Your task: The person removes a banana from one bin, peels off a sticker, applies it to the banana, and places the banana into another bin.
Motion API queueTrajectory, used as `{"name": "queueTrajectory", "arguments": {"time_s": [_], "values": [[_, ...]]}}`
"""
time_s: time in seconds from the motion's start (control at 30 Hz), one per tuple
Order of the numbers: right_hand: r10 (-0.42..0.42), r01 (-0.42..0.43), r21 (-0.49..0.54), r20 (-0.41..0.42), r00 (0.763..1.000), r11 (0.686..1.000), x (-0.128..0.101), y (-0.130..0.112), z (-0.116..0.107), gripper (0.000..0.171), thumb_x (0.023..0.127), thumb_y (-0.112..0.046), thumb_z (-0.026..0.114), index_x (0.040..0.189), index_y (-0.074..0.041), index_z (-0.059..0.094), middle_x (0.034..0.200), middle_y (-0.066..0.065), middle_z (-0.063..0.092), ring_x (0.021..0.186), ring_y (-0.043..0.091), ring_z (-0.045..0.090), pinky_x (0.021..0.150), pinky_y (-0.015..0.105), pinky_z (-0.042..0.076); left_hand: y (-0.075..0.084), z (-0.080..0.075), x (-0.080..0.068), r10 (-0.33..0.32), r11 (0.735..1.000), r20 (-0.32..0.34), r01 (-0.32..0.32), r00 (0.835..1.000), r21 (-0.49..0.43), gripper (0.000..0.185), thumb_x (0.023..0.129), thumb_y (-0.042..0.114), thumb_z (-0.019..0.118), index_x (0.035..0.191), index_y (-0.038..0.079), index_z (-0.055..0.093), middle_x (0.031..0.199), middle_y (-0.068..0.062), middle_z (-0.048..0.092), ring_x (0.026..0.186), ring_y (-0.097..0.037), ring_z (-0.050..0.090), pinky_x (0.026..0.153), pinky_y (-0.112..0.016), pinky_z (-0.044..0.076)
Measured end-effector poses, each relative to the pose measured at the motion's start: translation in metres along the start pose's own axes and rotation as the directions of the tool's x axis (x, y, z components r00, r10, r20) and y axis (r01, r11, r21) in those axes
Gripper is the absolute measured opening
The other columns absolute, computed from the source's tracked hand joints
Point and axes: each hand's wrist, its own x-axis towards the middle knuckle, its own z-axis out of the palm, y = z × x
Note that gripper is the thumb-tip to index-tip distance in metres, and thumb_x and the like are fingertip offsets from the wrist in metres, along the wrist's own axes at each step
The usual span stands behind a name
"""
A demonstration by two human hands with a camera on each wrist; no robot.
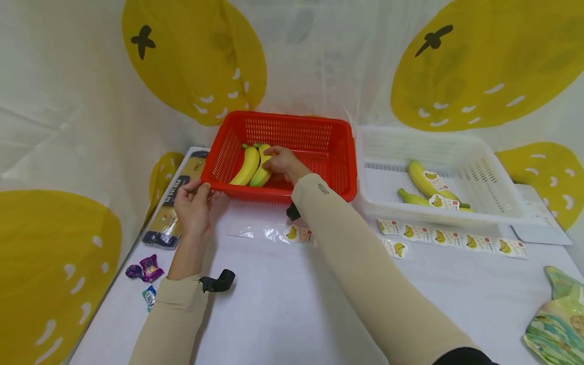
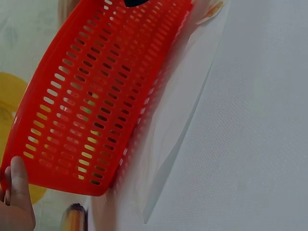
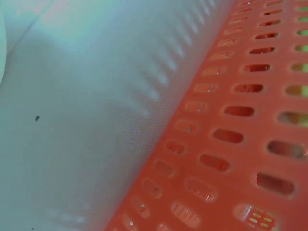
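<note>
Two yellow-green plastic-looking bananas (image 1: 254, 166) lie inside the red slotted plastic basket (image 1: 319, 137); right hand (image 1: 282, 161) fingers curl around one, likely light, smooth, best gripped mid-body. Left hand (image 1: 193, 203) pinches the basket's corner.

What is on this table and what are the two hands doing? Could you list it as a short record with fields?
Left hand: grips the front left corner of the red basket
Right hand: inside the red basket, fingers curled on the greener of two bananas
White basket: right of the red one, holds two bananas with labels
Banana stickers: a row on the table in front of the white basket
Table left edge: dark packet, small purple wrappers
</note>
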Motion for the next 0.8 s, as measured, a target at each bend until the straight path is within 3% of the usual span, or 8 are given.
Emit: {"name": "queueTrajectory", "arguments": {"time_s": [0.23, 0.47, 0.6, 0.7, 0.8], "values": [[-0.024, 0.024, 0.046, -0.009, 1.000, 0.999, -0.008, 0.001, -0.008, 0.049, 0.098, -0.003, 0.064, 0.144, -0.013, 0.053, 0.138, 0.015, 0.057, 0.092, 0.021, 0.062, 0.102, 0.045, 0.055, -0.001, 0.002, 0.000, 0.001, 1.000, -0.001, -0.001, 1.000, 0.000, 0.016, 0.099, 0.004, 0.061, 0.113, 0.012, 0.056, 0.104, -0.006, 0.060, 0.082, -0.012, 0.065, 0.074, -0.020, 0.060], [-0.098, 0.104, 0.108, -0.053, 0.994, 0.989, -0.033, -0.004, -0.031, 0.047, 0.099, -0.009, 0.065, 0.144, -0.017, 0.052, 0.140, 0.014, 0.052, 0.105, 0.027, 0.064, 0.103, 0.044, 0.055, 0.005, 0.003, 0.006, -0.018, 0.999, 0.001, 0.017, 1.000, 0.042, 0.015, 0.099, 0.008, 0.063, 0.112, 0.014, 0.057, 0.104, -0.003, 0.061, 0.082, -0.012, 0.065, 0.077, -0.021, 0.060], [-0.211, 0.215, 0.102, -0.052, 0.976, 0.971, -0.068, -0.015, -0.046, 0.046, 0.099, -0.015, 0.065, 0.143, -0.023, 0.054, 0.139, 0.011, 0.049, 0.113, 0.027, 0.062, 0.104, 0.044, 0.054, 0.010, 0.001, 0.011, -0.026, 0.999, 0.014, 0.025, 1.000, 0.033, 0.017, 0.099, 0.008, 0.063, 0.114, 0.013, 0.057, 0.106, -0.003, 0.061, 0.082, -0.012, 0.065, 0.076, -0.020, 0.060], [-0.317, 0.315, 0.091, -0.003, 0.949, 0.945, -0.105, -0.018, -0.060, 0.044, 0.100, -0.016, 0.065, 0.142, -0.025, 0.054, 0.140, 0.009, 0.048, 0.119, 0.026, 0.059, 0.103, 0.043, 0.055, 0.012, -0.001, 0.015, -0.023, 1.000, 0.018, 0.022, 1.000, 0.012, 0.017, 0.099, 0.008, 0.064, 0.113, 0.013, 0.057, 0.106, -0.005, 0.062, 0.080, -0.012, 0.066, 0.074, -0.020, 0.060], [-0.388, 0.384, 0.065, 0.084, 0.918, 0.921, -0.146, -0.005, -0.074, 0.046, 0.099, -0.015, 0.065, 0.143, -0.023, 0.053, 0.144, 0.008, 0.047, 0.121, 0.026, 0.058, 0.101, 0.041, 0.056, 0.013, -0.003, 0.019, -0.021, 1.000, 0.007, 0.021, 1.000, -0.024, 0.017, 0.098, 0.006, 0.064, 0.112, 0.011, 0.057, 0.105, -0.005, 0.062, 0.077, -0.013, 0.067, 0.071, -0.020, 0.060]]}}
